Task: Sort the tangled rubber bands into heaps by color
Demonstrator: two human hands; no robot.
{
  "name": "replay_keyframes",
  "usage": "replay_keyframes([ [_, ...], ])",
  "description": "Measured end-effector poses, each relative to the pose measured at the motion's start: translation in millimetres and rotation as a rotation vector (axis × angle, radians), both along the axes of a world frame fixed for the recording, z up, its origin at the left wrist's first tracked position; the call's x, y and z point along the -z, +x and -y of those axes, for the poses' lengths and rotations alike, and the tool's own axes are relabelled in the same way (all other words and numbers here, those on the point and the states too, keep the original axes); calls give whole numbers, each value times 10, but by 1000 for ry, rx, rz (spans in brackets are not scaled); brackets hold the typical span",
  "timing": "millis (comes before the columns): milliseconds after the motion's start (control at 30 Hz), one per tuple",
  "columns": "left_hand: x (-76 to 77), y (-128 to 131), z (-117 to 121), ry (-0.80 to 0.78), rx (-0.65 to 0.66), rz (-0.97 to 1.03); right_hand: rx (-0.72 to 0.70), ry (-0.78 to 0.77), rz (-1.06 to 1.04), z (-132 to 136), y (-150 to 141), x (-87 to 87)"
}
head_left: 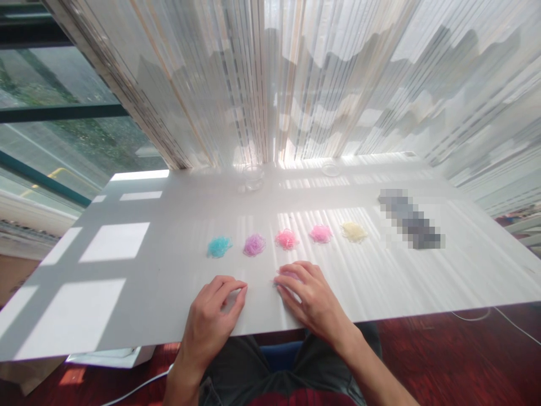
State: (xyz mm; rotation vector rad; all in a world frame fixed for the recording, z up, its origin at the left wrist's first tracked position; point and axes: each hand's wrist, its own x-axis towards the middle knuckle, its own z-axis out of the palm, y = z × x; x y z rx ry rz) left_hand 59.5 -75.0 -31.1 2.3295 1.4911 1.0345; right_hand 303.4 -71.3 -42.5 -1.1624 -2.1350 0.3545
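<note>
My left hand [213,316] rests on the white table [127,282] near its front edge, fingers curled with thumb and forefinger pinched together; whatever they hold is too small to see. My right hand [306,296] lies beside it, fingers bent down over a small pinkish clump of thin bands on the table. Beyond my hands sits a row of small piles of tiny elastic bands: a teal pile [219,246], a purple pile [254,245], a pink pile [287,239], a second pink pile [321,233] and a pale yellow pile [354,231].
A clear glass cup [253,176] and a clear shallow dish [331,168] stand at the table's far edge by the sheer curtain [338,79]. A blurred dark patch [409,219] lies at the right. Cables run on the floor below the table.
</note>
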Motion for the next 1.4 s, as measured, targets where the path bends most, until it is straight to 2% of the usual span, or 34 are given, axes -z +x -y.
replay_keyframes([
  [133, -24, 4, 19, -10, 1, 55, 4, 1, -72, -1, 11, -10],
  [333, -127, 258, -31, -63, 81, 183, 25, 11, -231, -3, 46, -47],
  [567, -46, 496, -183, -94, 167, 262, 74, 5, -343, 11, 69, -65],
  [833, 7, 506, -195, -155, 187, 262, 91, -50, -382, -11, 69, -89],
  [1400, 38, 494, -185, -119, 219, 273, 76, -71, -370, -20, 68, -87],
])
